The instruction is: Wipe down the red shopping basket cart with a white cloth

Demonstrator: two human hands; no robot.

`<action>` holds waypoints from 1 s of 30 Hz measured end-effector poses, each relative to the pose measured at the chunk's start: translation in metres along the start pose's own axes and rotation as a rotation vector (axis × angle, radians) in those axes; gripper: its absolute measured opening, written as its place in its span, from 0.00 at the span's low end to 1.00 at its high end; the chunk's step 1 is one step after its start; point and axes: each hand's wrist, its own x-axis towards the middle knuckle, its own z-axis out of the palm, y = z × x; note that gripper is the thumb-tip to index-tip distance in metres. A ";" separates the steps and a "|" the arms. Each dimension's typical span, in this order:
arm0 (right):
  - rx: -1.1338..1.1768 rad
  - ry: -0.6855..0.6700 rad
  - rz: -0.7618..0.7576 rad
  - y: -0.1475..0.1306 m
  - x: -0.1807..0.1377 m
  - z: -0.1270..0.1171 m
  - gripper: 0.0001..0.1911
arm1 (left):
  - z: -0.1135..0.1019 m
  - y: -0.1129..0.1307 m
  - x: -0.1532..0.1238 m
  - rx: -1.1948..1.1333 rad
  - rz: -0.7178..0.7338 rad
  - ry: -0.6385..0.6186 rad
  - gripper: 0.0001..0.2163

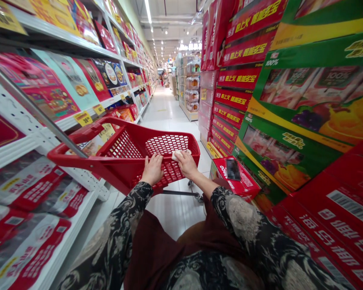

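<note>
A red plastic shopping cart (124, 160) stands sideways in front of me, its long side towards me. My left hand (153, 168) is closed over the near rim, its fingers curled onto the edge. Further right along the same rim, my right hand (186, 162) presses a crumpled white tissue (178, 154) against the red plastic. The basket's lattice walls are visible, but its floor is partly hidden by the near side. A metal handle bar (63, 139) rises from the cart's left end.
Shelves of packaged goods (81, 80) line the left, close to the cart. Stacked red drink cartons (238, 76) and green juice boxes (314, 88) rise on the right. A red box (245, 179) sits low beside my right arm. The tiled aisle (166, 104) runs ahead past a display rack (191, 82).
</note>
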 end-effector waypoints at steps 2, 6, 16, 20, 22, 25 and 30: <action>0.007 -0.003 -0.032 -0.001 0.002 -0.003 0.19 | 0.001 -0.001 0.000 -0.001 0.009 0.007 0.26; -0.053 0.016 0.020 0.005 -0.002 -0.012 0.19 | 0.001 -0.001 0.000 -0.007 0.016 0.016 0.26; -0.082 0.063 0.217 0.038 -0.015 -0.017 0.21 | -0.002 0.002 0.000 -0.025 -0.001 -0.007 0.26; -0.076 0.042 0.086 0.019 -0.012 -0.002 0.21 | -0.002 0.003 -0.001 -0.028 -0.004 0.002 0.27; -0.073 0.020 -0.015 0.003 -0.008 0.006 0.22 | -0.003 0.003 -0.001 -0.028 0.000 0.003 0.27; -0.070 -0.013 -0.114 -0.011 -0.004 0.012 0.22 | -0.003 0.002 -0.001 -0.017 0.002 -0.006 0.26; -0.085 -0.037 -0.091 0.004 -0.006 0.002 0.23 | -0.002 -0.001 0.000 0.004 0.007 -0.028 0.27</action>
